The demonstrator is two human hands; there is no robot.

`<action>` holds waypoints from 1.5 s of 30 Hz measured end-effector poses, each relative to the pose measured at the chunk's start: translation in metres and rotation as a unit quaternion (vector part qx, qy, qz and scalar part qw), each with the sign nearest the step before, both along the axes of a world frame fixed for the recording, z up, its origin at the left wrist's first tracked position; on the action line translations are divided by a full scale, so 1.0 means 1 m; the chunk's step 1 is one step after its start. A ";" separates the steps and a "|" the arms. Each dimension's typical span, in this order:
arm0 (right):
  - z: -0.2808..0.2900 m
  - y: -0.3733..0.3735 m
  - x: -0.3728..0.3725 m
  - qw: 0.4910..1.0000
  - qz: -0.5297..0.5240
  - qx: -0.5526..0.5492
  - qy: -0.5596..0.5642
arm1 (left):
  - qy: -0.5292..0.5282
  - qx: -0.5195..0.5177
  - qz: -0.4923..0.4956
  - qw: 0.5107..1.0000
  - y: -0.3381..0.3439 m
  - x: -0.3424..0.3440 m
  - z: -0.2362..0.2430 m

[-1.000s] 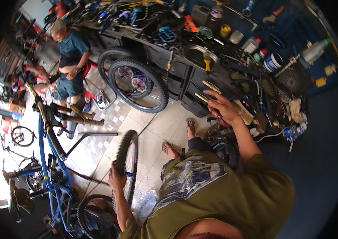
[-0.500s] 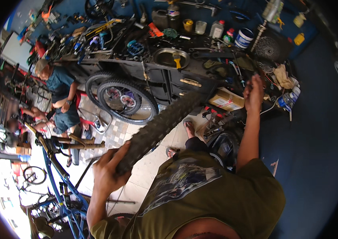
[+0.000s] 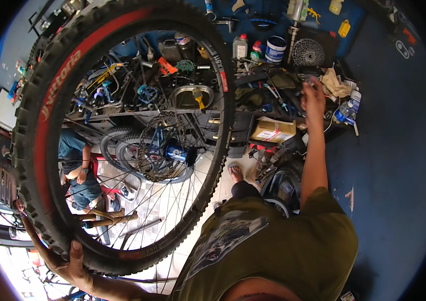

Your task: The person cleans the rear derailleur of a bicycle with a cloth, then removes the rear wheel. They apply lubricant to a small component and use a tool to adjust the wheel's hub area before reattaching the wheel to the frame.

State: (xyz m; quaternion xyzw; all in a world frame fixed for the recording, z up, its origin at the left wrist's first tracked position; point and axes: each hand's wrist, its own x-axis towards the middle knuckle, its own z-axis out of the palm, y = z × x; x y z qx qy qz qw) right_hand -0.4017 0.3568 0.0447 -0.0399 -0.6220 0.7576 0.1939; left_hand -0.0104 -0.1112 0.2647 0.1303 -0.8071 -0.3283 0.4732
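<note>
At eight o'clock our left hand [image 3: 75,268] is spread wide and gripping the bicycle wheel [image 3: 176,152], thumb on the near side, fingers along the outer tread. We have the wheel raised across the left half of our view, its knobbly tyre [image 3: 42,165] banded in red; the hand meets it at seven o'clock on its rim. Through the spokes, toward nine, we see a co-worker [image 3: 83,188], and toward eight a brown fork [image 3: 110,216]. Near eleven, an oval metal tray [image 3: 184,96] bears a yellow-handled brush [image 3: 199,99]. Between two and three sits a cardboard box [image 3: 273,129]. At two o'clock our right hand [image 3: 314,103] is half open, fingers loosely bent, nothing visible in its hold; whether it touches the clutter behind, we cannot tell. Farther out, past two, stands a plastic bottle [image 3: 346,110].
</note>
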 end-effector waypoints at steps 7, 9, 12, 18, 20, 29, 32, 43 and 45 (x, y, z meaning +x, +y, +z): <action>-0.008 -0.005 -0.152 0.854 0.017 0.517 -0.051 | -0.066 0.008 -0.007 0.998 -0.055 -0.010 0.014; -0.020 0.011 -0.205 0.802 -0.018 0.594 -0.062 | -0.079 0.021 -0.028 0.996 -0.070 -0.021 0.021; -0.022 0.026 -0.256 0.745 -0.069 0.658 -0.079 | -0.092 0.061 -0.024 0.994 -0.093 -0.034 0.024; -0.013 -0.004 -0.306 0.806 0.088 0.529 -0.252 | -0.128 0.034 -0.008 0.991 -0.153 -0.041 0.038; -0.016 -0.003 -0.325 0.813 0.107 0.504 -0.272 | -0.130 0.013 -0.013 0.991 -0.178 -0.040 0.040; -0.027 0.000 -0.365 0.796 0.160 0.477 -0.338 | -0.168 0.011 0.050 0.984 -0.206 -0.061 0.044; -0.038 -0.002 -0.364 0.820 0.164 0.447 -0.318 | -0.175 0.003 0.066 0.982 -0.199 -0.058 0.049; 0.062 -0.045 -0.139 0.946 0.250 0.198 0.058 | -0.134 0.056 0.030 0.989 -0.129 -0.081 0.049; 0.069 -0.079 -0.069 0.915 0.340 0.187 0.112 | -0.139 0.044 0.034 0.989 -0.117 -0.083 0.052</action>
